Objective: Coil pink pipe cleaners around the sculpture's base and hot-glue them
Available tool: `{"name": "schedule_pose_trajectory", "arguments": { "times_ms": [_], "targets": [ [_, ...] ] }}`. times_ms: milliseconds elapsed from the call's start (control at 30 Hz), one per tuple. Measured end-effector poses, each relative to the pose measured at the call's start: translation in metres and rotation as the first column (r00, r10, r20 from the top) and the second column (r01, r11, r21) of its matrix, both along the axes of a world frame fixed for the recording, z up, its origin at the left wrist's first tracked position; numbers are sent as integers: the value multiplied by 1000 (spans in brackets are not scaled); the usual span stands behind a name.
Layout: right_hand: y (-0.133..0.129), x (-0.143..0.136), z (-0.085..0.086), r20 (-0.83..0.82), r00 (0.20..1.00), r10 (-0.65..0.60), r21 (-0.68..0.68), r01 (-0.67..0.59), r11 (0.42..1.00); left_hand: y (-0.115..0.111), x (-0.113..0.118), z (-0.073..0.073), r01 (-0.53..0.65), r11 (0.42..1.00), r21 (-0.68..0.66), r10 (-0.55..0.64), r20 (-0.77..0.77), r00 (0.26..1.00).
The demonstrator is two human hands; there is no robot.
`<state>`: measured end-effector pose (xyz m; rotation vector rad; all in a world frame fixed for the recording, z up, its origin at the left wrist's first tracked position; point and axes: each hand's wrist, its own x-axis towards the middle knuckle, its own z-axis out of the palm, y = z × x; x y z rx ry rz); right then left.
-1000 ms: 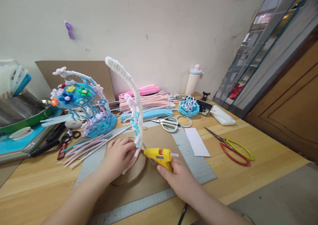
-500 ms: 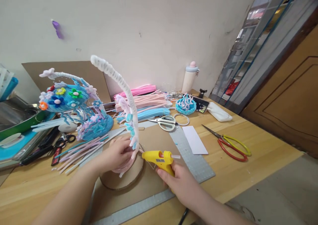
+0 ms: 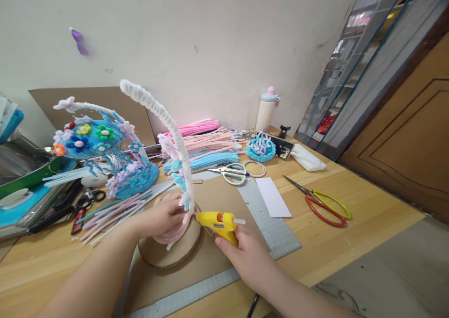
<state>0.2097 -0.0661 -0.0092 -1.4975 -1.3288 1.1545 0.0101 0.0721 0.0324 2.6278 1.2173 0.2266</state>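
Note:
My right hand (image 3: 245,250) is wrapped round the handle of a yellow hot glue gun (image 3: 217,220). Its nozzle points left and reaches the foot of a white fuzzy arch (image 3: 177,138) made of pipe cleaner. Pink and blue pipe-cleaner flowers (image 3: 180,181) run down the arch's left side. A flat coil of pink pipe cleaner (image 3: 175,236) lies on a round cardboard base (image 3: 164,258) under the arch. My left hand (image 3: 162,217) rests over the coil with curled fingers, closed at the pink pipe cleaner by the arch's foot; its fingertips are partly hidden.
A finished-looking blue flowered piece (image 3: 138,182) stands left, near loose pipe cleaners (image 3: 115,210). Behind lie pink bundles (image 3: 203,142), white-handled scissors (image 3: 233,173) and a small blue basket-like piece (image 3: 260,152). Red-and-yellow scissors (image 3: 326,208) and white paper (image 3: 273,197) lie right.
The arch leans slightly further left. The glue gun and my right hand have shifted a little left and stay at the arch's foot; the whole view has drifted slightly.

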Motion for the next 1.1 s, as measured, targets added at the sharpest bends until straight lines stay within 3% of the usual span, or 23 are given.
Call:
{"name": "schedule_pose_trajectory", "arguments": {
  "times_ms": [100, 367, 1100],
  "targets": [
    [1, -3, -1, 62, 998, -10, 28, 8, 1000, -1, -3, -3, 86, 991, -107, -91, -50, 995],
    [-1, -10, -3, 225, 974, -24, 83, 5, 997, 2, -9, -10, 97, 981, -165, -109, -64, 992],
    [1, -4, -8, 213, 975, 58, 37, -67, 997, 5, -13, -17, 130, 975, -181, -134, -11, 991]
  ]
}}
